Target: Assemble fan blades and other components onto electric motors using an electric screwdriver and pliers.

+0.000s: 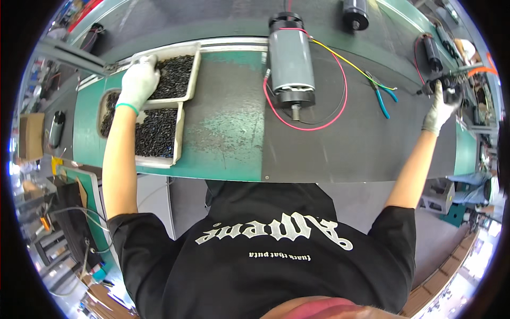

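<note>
My left hand (139, 82), in a white glove, reaches into the far white bin (197, 72) of small black parts (174, 77). Its fingers are bent together, and what they hold is hidden. Out at the right, my gloved right hand (440, 110) is closed around a black power tool (451, 87) with an orange hose. Between the hands, a grey cylindrical motor (291, 58) with black end caps lies on the bench, its threaded shaft towards me. Red, black and yellow-green wires curve around it. Neither hand touches the motor.
A nearer white bin (179, 133) holds more black parts. Blue-handled pliers (381, 98) lie right of the motor. Further motors rest on the far belt (223, 21), one (355, 13) at the top and another (432, 53) at the right. A metal frame bar (71, 57) stands at left.
</note>
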`<action>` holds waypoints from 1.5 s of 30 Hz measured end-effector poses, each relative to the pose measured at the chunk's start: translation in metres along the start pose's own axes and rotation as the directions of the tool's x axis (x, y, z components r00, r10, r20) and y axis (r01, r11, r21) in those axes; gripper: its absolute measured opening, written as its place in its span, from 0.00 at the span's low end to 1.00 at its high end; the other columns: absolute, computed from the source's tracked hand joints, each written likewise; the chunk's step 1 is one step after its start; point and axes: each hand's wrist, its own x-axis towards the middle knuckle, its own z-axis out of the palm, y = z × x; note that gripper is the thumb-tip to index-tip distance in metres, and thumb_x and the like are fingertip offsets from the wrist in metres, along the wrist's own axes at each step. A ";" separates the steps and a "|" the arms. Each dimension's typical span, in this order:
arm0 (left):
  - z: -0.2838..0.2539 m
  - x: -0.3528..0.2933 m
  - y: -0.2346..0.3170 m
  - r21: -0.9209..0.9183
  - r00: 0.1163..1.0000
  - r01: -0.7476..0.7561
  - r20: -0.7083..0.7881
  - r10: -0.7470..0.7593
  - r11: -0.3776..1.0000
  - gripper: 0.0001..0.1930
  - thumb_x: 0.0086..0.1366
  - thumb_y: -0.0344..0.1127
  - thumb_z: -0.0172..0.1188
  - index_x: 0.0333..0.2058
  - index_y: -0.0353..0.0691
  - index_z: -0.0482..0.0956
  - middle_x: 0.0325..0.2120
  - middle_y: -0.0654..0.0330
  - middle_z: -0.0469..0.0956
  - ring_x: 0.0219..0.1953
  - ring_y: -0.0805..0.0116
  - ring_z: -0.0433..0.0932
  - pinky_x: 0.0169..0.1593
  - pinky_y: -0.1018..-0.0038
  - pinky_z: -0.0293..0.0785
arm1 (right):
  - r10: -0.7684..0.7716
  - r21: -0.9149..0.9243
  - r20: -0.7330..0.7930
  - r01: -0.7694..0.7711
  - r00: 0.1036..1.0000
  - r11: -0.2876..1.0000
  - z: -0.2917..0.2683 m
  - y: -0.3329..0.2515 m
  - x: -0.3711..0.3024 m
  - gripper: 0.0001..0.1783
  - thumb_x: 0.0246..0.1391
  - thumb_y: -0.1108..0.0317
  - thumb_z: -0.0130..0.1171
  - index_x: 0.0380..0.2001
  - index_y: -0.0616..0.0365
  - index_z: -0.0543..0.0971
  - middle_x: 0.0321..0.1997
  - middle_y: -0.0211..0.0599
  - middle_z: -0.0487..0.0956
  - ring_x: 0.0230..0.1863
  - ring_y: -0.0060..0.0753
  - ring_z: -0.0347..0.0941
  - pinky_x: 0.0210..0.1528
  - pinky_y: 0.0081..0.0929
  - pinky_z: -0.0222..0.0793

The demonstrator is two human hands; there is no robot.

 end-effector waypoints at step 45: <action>-0.041 -0.108 0.301 -0.047 0.749 0.489 0.535 0.391 -0.871 0.09 0.70 0.37 0.51 0.38 0.36 0.73 0.23 0.66 0.67 0.22 0.81 0.60 0.26 0.80 0.60 | 0.023 0.622 0.758 -0.711 0.652 -0.329 0.032 -0.227 -0.134 0.10 0.50 0.73 0.53 0.35 0.68 0.73 0.33 0.39 0.69 0.35 0.30 0.62 0.41 0.28 0.61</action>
